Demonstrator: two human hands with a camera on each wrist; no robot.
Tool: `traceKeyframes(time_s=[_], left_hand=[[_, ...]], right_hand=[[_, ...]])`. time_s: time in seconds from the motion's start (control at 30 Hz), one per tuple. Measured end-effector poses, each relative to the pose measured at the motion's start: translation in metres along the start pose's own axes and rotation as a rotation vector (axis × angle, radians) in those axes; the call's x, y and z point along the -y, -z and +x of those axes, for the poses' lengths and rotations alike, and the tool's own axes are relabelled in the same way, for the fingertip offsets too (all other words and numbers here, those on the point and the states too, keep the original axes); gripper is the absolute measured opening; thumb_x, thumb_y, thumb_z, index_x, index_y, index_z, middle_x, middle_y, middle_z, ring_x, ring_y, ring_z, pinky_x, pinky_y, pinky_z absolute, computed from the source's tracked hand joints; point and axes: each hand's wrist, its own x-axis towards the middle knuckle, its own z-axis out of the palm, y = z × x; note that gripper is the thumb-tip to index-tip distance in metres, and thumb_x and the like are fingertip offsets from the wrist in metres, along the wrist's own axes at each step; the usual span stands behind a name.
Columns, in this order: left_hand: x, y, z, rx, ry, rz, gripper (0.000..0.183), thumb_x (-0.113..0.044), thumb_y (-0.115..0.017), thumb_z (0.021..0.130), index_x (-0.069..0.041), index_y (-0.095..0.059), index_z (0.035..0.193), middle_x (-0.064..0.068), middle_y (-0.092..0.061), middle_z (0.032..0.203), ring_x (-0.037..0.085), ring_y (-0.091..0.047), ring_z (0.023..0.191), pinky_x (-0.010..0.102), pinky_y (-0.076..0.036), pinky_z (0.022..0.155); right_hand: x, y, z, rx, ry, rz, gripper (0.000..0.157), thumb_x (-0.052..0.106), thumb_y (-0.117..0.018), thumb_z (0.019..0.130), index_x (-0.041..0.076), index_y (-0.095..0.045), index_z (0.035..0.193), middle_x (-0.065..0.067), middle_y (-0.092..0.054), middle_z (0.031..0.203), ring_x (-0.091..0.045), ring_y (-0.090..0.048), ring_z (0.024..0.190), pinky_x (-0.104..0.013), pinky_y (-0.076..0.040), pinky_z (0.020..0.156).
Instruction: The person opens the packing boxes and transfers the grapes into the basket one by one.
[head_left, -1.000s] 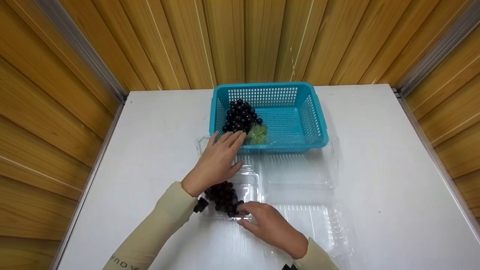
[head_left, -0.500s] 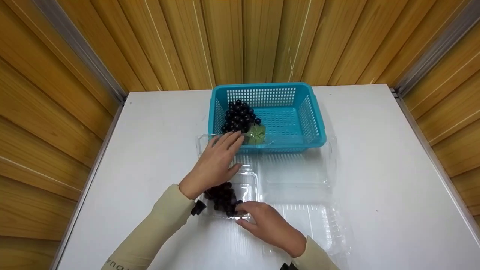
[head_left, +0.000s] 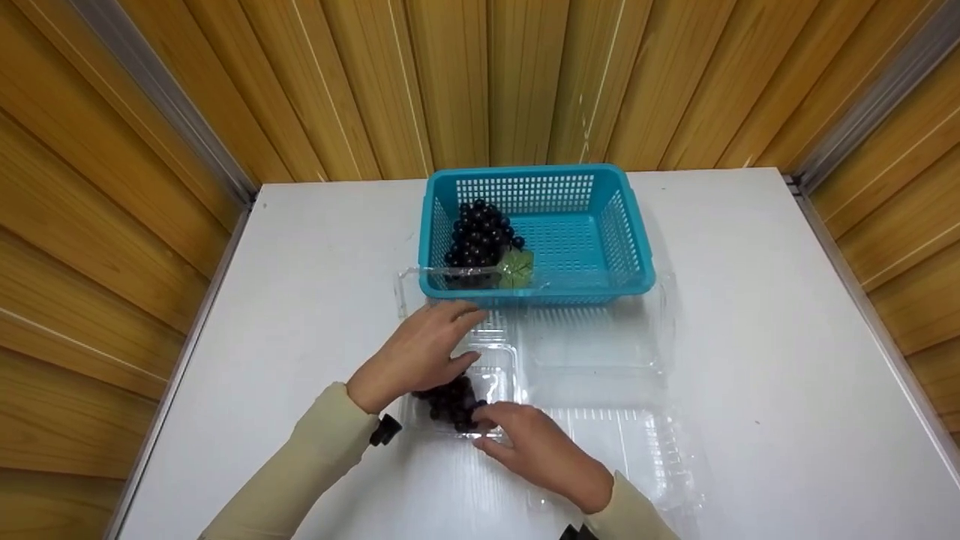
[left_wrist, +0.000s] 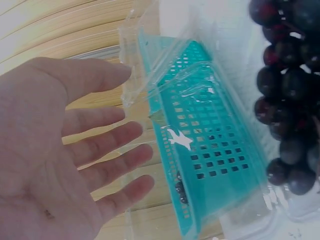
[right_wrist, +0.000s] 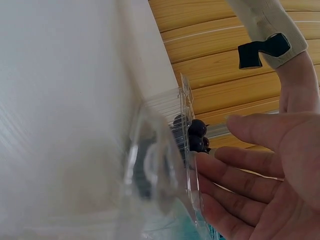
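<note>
A bunch of dark grapes (head_left: 452, 405) lies in the base of a clear plastic clamshell box (head_left: 499, 381), whose raised lid (head_left: 405, 289) stands in front of the basket. Above the hinge side hovers my left hand (head_left: 420, 351), partly covering the grapes in the head view. In the left wrist view its fingers (left_wrist: 117, 142) are spread and hold nothing. My right hand (head_left: 540, 454) is at the box's near right corner, beside the grapes. Its fingertips (right_wrist: 202, 162) appear to touch the box's rim, with the thumb held apart.
A turquoise basket (head_left: 525, 172) at the back holds another bunch of dark grapes (head_left: 480, 234) with a green leaf (head_left: 516, 268). To the right of the grape box lies a second opened clear box (head_left: 600, 349). Wood-look panels (head_left: 517, 82) enclose the white table (head_left: 750, 337).
My left hand has drawn back from the lid's top edge toward me, uncovering the lid and the basket's front left part. My right hand stays in place.
</note>
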Motion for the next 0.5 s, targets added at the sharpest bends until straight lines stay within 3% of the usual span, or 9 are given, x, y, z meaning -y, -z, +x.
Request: traceKeyframes(time_s=[0.13,0.33,0.5], left_hand=[[0.001,-0.004,-0.004,0.028,0.001,-0.021,0.052,-0.034,-0.066,0.081,-0.014,-0.052,0.128,0.004,-0.054,0.128,0.020,-0.052,0.115,0.036,-0.045,0.096],[0.000,-0.008,-0.008,0.056,-0.035,-0.042,0.047,-0.029,-0.068,0.080,-0.014,-0.056,0.123,0.005,-0.058,0.121,0.020,-0.056,0.109,0.035,-0.047,0.092],[0.000,-0.013,-0.013,0.083,-0.039,-0.060,0.043,-0.027,-0.068,0.080,-0.013,-0.059,0.120,0.005,-0.059,0.120,0.020,-0.057,0.108,0.035,-0.047,0.093]], right_hand=[[0.000,-0.001,0.000,-0.037,0.012,-0.028,0.024,0.027,-0.060,0.087,0.014,-0.061,0.107,0.003,-0.065,0.102,-0.009,-0.061,0.095,-0.027,-0.049,0.082],[0.000,0.002,-0.001,-0.202,-0.008,-0.102,0.025,0.026,-0.067,0.082,0.016,-0.060,0.104,0.006,-0.059,0.106,-0.008,-0.053,0.101,-0.029,-0.048,0.084],[0.000,0.002,-0.001,-0.249,-0.059,-0.138,0.034,0.026,-0.070,0.079,0.015,-0.058,0.109,0.000,-0.050,0.123,-0.015,-0.048,0.115,-0.032,-0.047,0.089]])
